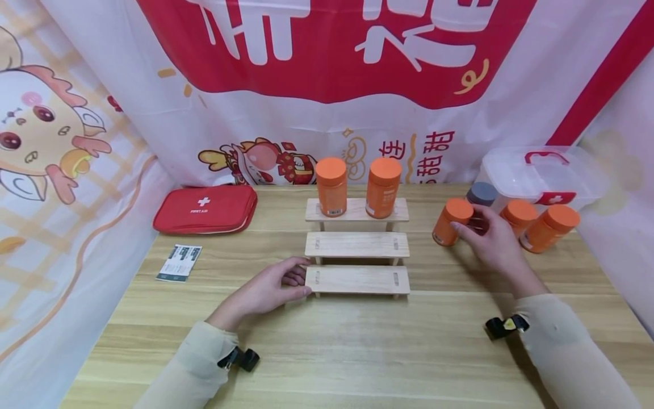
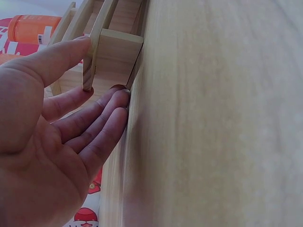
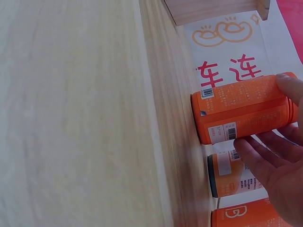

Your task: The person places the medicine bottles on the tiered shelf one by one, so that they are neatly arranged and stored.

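A wooden three-step display stand (image 1: 357, 245) stands mid-table. My left hand (image 1: 271, 287) pinches the left end of its lowest step; in the left wrist view the thumb (image 2: 66, 54) is on one face of the plank and the index finger on the other. On the top step stand two orange bottles, one on the left (image 1: 332, 190) and one on the right (image 1: 382, 190). To the right of the stand, my right hand (image 1: 493, 238) grips another orange bottle (image 1: 449, 224) near its lid, thumb on one side and fingers on the other. That bottle stands upright, its base at the tabletop.
Behind my right hand is a grey-lidded bottle (image 1: 482, 193). Two more orange bottles (image 1: 550, 227) stand to its right, before a clear lidded box (image 1: 544, 170). A red first-aid pouch (image 1: 205, 209) and a printed card (image 1: 179, 262) lie at left. Printed cloth hangs behind.
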Motion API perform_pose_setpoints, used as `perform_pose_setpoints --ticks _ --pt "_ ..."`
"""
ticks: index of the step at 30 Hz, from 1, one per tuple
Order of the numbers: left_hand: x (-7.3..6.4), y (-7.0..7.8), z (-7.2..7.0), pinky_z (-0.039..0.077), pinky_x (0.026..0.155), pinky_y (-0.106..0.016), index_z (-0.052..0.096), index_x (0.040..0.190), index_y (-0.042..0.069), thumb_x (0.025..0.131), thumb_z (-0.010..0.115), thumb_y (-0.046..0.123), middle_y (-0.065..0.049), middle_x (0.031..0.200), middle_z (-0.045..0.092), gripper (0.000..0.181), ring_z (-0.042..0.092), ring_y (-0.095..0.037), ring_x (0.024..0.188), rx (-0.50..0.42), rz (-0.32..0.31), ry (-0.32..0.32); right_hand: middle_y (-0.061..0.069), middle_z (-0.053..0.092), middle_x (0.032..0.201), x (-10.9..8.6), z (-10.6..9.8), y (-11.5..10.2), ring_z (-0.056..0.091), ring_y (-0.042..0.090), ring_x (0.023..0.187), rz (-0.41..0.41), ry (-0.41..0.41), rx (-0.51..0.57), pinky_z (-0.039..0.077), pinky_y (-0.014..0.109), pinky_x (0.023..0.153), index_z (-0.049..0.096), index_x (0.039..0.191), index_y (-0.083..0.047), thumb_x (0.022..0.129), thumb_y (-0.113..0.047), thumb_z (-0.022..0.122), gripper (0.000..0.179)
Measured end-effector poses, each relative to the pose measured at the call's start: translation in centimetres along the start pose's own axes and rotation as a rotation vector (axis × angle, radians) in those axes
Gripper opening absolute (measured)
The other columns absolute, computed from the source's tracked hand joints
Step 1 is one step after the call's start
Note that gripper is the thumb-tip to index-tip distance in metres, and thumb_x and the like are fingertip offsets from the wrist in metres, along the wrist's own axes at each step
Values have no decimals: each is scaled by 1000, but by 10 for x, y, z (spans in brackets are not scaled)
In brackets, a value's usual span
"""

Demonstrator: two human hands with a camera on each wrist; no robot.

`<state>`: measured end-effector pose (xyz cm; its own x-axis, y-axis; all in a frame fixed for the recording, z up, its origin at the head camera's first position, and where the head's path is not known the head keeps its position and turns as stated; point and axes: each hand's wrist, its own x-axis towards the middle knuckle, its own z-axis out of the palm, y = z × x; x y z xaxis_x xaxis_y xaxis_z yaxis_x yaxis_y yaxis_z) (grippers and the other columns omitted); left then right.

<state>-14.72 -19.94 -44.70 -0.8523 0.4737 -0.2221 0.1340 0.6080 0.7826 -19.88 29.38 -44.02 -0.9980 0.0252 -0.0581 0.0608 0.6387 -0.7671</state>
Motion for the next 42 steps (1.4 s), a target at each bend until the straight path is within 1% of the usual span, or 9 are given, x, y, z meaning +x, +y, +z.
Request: perform_pose_setpoints --ticks 11,19,20,23,26,28,31,36,42 --pt "0 -1 -1 58 106 -42 56 150 12 101 79 30 -3 125 72 57 68 -17 116 4 19 0 23 48 162 -2 -1 -3 49 45 144 4 -2 31 44 68 119 33 169 -11 101 -63 65 91" --pt "0 -3 0 57 106 -45 56 149 7 101 78 28 -7 126 72 57 69 -20 116 -2 37 -3 24 48 161 -13 -8 -13 50 46 143 17 11 20 45 68 118 33 169 -12 100 -67 64 94" --pt "0 -3 0 57 106 -45 56 149 7 101 79 28 -7 126 72 57 69 -20 116 -2 34 -2 23 49 161 -14 -9 -15 51 45 142 11 18 12 48 64 117 34 169 -12 100 -66 64 93" --pt "0 -2 0 57 106 -45 56 149 8 101 79 28 -7 126 72 57 68 -20 116 0 27 1 24 53 158 -20 -13 -20 54 45 139 -34 51 -3 57 36 111 38 166 -10 102 -60 67 86" --pt "0 -2 0 57 107 -46 57 149 8 101 79 28 -6 126 72 57 68 -20 116 -3 23 1 25 56 154 -26 -17 -25 57 46 134 -86 89 -18 49 6 91 42 163 -7 103 -52 70 80" --pt "0 -2 0 57 107 -46 57 149 8 101 79 28 -6 126 72 57 68 -20 116 -7 20 1 27 58 151 -30 -19 -29 59 45 131 -125 113 -13 44 -1 85 45 161 -5 104 -47 71 76" --pt "0 -2 -1 56 107 -46 56 149 8 101 79 28 -7 127 71 57 68 -20 117 -14 20 0 26 61 148 -35 -19 -36 62 30 124 -179 142 -6 42 -3 85 48 159 -4 104 -41 74 71" --pt "0 -2 -1 57 107 -46 56 149 7 101 79 28 -7 127 71 57 68 -21 117 -12 29 1 24 63 145 -43 -19 -48 57 6 116 -232 168 3 43 -2 88 52 156 -6 103 -34 76 65" --pt "0 -2 0 57 107 -47 56 149 7 101 78 27 -8 126 72 57 68 -21 117 -10 40 1 19 66 141 -53 -13 -62 56 -8 110 -289 196 43 45 -2 90 55 153 -6 101 -25 79 60"
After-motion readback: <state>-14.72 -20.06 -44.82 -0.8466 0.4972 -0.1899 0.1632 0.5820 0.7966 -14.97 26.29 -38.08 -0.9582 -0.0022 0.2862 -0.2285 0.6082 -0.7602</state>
